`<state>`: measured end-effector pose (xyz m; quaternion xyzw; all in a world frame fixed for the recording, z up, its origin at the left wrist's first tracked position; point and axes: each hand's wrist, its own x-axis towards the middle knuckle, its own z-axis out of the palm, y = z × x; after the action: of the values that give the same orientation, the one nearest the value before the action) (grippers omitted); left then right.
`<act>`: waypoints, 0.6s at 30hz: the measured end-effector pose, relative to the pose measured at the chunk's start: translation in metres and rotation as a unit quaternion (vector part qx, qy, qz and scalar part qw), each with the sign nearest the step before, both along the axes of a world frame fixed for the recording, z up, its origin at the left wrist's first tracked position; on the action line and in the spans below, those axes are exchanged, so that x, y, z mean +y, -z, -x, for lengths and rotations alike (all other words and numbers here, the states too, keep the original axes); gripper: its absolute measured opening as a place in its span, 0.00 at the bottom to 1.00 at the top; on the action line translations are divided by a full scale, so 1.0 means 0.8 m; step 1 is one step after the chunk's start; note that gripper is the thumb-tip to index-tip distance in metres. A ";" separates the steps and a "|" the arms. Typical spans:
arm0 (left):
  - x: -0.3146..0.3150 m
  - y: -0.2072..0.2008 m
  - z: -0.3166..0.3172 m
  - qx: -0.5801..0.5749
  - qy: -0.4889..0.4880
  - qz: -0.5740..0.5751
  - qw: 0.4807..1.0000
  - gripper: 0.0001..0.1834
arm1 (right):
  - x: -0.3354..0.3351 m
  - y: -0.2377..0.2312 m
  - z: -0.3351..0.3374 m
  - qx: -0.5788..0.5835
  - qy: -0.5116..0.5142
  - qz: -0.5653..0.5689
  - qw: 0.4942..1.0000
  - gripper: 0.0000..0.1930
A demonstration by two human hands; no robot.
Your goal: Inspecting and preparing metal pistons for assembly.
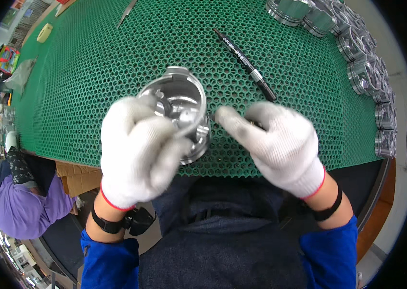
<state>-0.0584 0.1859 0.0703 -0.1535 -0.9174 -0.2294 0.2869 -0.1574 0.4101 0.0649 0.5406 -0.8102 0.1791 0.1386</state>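
A shiny metal piston (198, 98) is tilted over the green mat, its hollow skirt side facing up. My left hand (138, 144), in a white knit glove, is closed around its left and near side, the fingers slightly blurred. Just right of the piston, my gloved right hand (280, 144) is closed with the forefinger stretched toward the piston's wall, a small gap between them. A small dark, brassy bit shows among its curled fingers, too hidden to name. Beyond the right hand lies a black marker pen (244, 62) on the mat.
Several metal pistons (362, 74) stand along the mat's right and far right edge. The green honeycomb mat (83, 96) covers the table. A thin metal strip (126, 13) lies at the far side, and a yellow roll (44, 33) far left. A person in purple (30, 209) sits at left.
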 end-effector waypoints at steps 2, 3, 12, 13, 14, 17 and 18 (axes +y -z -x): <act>0.014 0.000 -0.020 -0.012 -0.010 0.040 0.999 0.19 | 0.010 -0.002 -0.023 -0.083 0.037 -0.055 0.994 0.20; 0.028 0.000 -0.022 -0.004 -0.002 0.049 0.999 0.19 | 0.016 -0.003 -0.032 -0.138 0.062 -0.089 0.984 0.20; 0.028 0.013 -0.041 -0.053 0.038 0.065 0.996 0.18 | 0.027 -0.037 -0.028 -0.924 0.003 -0.013 0.382 0.29; 0.024 0.014 -0.040 -0.055 0.035 0.067 0.996 0.18 | 0.030 -0.042 -0.025 -0.899 0.033 -0.019 0.437 0.30; 0.019 0.015 -0.035 -0.021 0.035 0.064 0.997 0.19 | 0.034 -0.043 -0.022 -0.869 0.063 -0.026 0.490 0.31; 0.003 0.008 -0.040 0.011 -0.004 0.051 0.999 0.23 | 0.071 -0.013 -0.025 -0.824 0.102 0.187 0.525 0.31; 0.004 0.000 -0.038 0.006 -0.017 0.054 0.998 0.22 | 0.075 0.002 -0.022 -0.814 0.077 0.313 0.484 0.31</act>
<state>-0.0283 0.1894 0.0699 -0.1543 -0.9291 -0.1733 0.2880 -0.1394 0.4700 0.0635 0.0097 -0.4905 0.7693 -0.4092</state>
